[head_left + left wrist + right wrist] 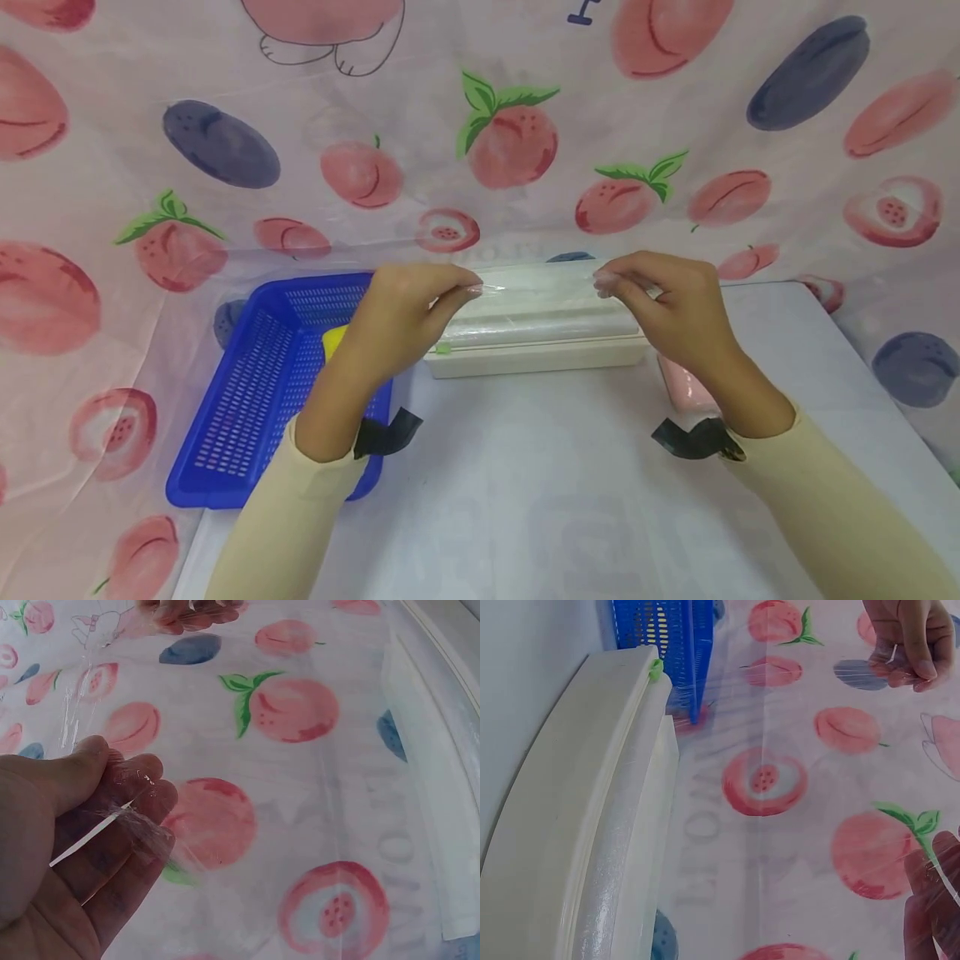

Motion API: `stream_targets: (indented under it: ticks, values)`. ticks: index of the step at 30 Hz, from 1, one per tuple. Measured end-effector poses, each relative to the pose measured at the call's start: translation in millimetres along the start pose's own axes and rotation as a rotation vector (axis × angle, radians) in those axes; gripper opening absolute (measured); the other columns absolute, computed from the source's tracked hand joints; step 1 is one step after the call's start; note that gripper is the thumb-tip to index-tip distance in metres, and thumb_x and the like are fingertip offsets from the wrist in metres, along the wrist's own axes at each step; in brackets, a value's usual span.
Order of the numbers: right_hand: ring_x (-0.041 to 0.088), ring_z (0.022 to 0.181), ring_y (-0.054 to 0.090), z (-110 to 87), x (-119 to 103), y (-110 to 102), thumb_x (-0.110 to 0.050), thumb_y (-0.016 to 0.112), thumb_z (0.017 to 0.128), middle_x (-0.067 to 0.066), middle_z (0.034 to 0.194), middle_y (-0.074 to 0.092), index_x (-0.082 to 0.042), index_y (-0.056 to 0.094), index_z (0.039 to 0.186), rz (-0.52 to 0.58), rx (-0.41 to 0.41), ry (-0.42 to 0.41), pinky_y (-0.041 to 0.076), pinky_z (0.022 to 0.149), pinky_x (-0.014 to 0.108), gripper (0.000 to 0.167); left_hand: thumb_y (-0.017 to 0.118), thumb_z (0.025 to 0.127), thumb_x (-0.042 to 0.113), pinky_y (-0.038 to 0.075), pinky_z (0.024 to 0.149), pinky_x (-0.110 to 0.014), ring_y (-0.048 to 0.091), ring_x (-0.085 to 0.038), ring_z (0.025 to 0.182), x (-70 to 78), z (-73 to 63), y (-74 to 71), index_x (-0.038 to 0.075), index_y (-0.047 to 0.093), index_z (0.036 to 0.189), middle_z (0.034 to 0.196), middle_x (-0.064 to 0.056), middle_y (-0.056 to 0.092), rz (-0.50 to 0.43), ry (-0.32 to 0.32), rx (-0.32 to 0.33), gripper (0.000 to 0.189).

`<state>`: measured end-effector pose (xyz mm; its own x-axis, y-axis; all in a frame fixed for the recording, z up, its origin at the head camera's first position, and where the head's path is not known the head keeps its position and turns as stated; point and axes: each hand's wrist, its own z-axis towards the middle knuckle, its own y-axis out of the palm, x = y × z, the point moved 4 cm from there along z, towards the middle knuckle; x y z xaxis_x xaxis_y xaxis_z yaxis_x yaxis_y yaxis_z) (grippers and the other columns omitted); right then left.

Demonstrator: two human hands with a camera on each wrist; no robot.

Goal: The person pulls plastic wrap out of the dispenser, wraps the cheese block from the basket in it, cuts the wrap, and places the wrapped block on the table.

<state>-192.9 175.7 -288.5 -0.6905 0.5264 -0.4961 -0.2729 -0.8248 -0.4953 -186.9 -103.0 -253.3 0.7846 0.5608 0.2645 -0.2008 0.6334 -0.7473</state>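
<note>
A white cling film dispenser box (536, 364) lies lengthwise at the back of the table, with a shiny roll of film (547, 328) along it and a small green piece (444, 348) at its left end. Clear cling film (146, 817) stretches up from the roll between both hands. My left hand (397, 317) pinches the film's left corner between thumb and fingers, where it bunches up. Across from it, my right hand (671, 308) pinches the right corner. Both hands hold the film above the box; in the right wrist view only some right fingers (934, 892) show.
A blue perforated basket (243, 425) stands on the left, partly behind my left forearm, with something yellow (333, 340) in it. Near my right wrist lies a pink item (686, 387), partly covered. A fruit-print cloth (420, 108) hangs behind the white table (525, 475).
</note>
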Motion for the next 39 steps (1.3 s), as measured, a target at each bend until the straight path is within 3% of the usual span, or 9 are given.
stream_targets:
  ticks: [9,19,24,32,34,36,39]
  values:
    - [-0.009,0.083,0.066,-0.5,-14,-5,0.007,0.080,0.080,0.006,0.084,0.078,-0.005,0.080,0.095,0.013,0.007,-0.077,0.050,0.080,0.008,0.019,0.074,0.093,0.010,0.061,0.086,-0.036,0.076,-0.024,0.096,13.4,-5.5,-10.0,0.005,0.079,0.104,0.098,-0.008,0.079,0.034,0.009,0.019,0.013]
    - [-0.011,0.083,0.063,-4.6,-2,5,0.005,0.080,0.082,0.005,0.088,0.079,-0.009,0.080,0.097,-0.009,-0.027,-0.022,0.047,0.078,0.006,0.020,0.073,0.094,0.012,0.060,0.087,-0.035,0.076,-0.023,0.098,7.2,-9.6,6.2,0.007,0.079,0.106,0.099,-0.007,0.079,0.034,-0.026,-0.036,0.014]
    - [-0.015,0.087,0.063,-5.7,-12,-5,0.006,0.080,0.082,0.005,0.087,0.079,-0.009,0.081,0.098,-0.004,-0.015,-0.006,0.049,0.082,0.007,0.022,0.075,0.092,0.011,0.061,0.086,-0.036,0.076,-0.024,0.097,11.4,-9.9,-6.0,0.006,0.079,0.106,0.099,-0.008,0.080,0.047,-0.042,0.020,0.015]
    - [-0.012,0.087,0.066,-6.2,-36,-20,0.013,0.078,0.078,0.010,0.082,0.077,-0.004,0.080,0.094,0.037,0.036,-0.068,0.050,0.082,0.007,0.024,0.076,0.091,0.009,0.062,0.081,-0.039,0.077,-0.025,0.093,23.5,-9.3,-23.3,0.004,0.079,0.101,0.096,-0.010,0.080,0.088,0.053,0.134,0.012]
    - [-0.010,0.087,0.067,-6.9,-40,-21,0.008,0.078,0.080,0.011,0.082,0.077,-0.004,0.080,0.093,0.055,0.053,-0.091,0.050,0.081,0.008,0.018,0.076,0.091,0.007,0.062,0.081,-0.039,0.077,-0.025,0.093,26.4,-9.6,-26.5,0.004,0.079,0.101,0.097,-0.010,0.079,0.097,0.064,0.154,0.012]
    - [-0.009,0.087,0.067,-7.8,-43,-23,-0.006,0.079,0.087,0.011,0.081,0.077,-0.003,0.080,0.092,0.059,0.064,-0.113,0.050,0.080,0.008,0.006,0.075,0.091,0.006,0.062,0.080,-0.039,0.077,-0.026,0.092,28.1,-10.2,-28.2,0.004,0.079,0.102,0.096,-0.010,0.079,0.105,0.070,0.169,0.012]
    - [-0.007,0.087,0.068,-8.6,-42,-24,-0.024,0.076,0.093,0.012,0.082,0.077,-0.003,0.080,0.092,0.044,0.074,-0.134,0.049,0.080,0.007,0.022,0.075,0.091,0.005,0.062,0.078,-0.038,0.077,-0.025,0.091,28.3,-9.6,-27.5,0.004,0.079,0.102,0.096,-0.011,0.079,0.101,0.081,0.186,0.012]
